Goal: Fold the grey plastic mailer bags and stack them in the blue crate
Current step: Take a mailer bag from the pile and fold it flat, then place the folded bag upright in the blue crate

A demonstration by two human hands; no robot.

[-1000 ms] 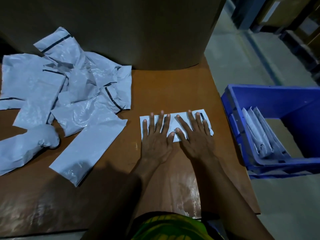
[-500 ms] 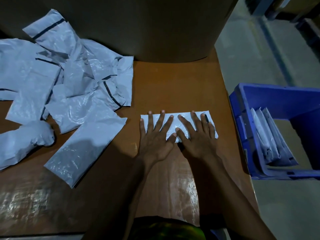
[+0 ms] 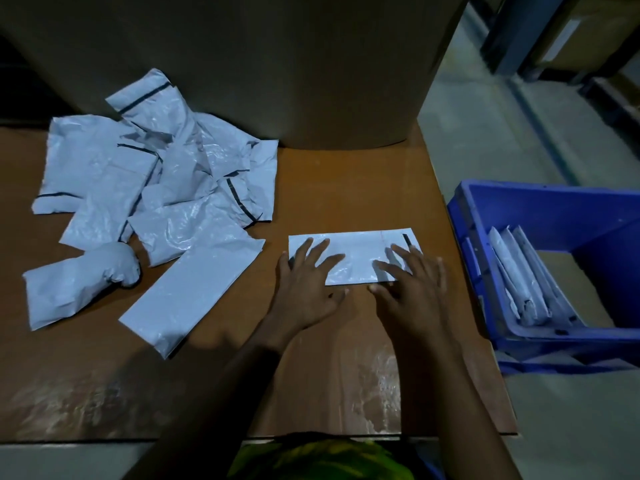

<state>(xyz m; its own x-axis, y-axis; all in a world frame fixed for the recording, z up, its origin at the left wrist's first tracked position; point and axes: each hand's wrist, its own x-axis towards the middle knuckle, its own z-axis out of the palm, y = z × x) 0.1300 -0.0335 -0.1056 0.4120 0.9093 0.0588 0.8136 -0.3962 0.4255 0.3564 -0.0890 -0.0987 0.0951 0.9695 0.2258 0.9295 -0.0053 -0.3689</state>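
The folded grey mailer (image 3: 356,259) lay flat on the brown table (image 3: 346,188), near the blue crate (image 3: 554,209) at its right. The left hand (image 3: 304,282) and right hand (image 3: 412,289) pressed on it, fingers straight and spread, gripping nothing. A black strip (image 3: 406,240) crossed its right end. Folded bags (image 3: 519,278) leaned inside the crate; loose mailers (image 3: 166,188) lay heaped at the left. A distant carton's label (image 3: 557,43) was too blurred to read.

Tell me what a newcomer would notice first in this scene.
Two bare hands, the left hand and the right hand, press flat on a folded grey mailer in the middle of the brown table. To its left sprawls a crumpled pile of unfolded mailers. Beyond the table's right edge, a blue crate holds a few folded bags leaning along its left wall.
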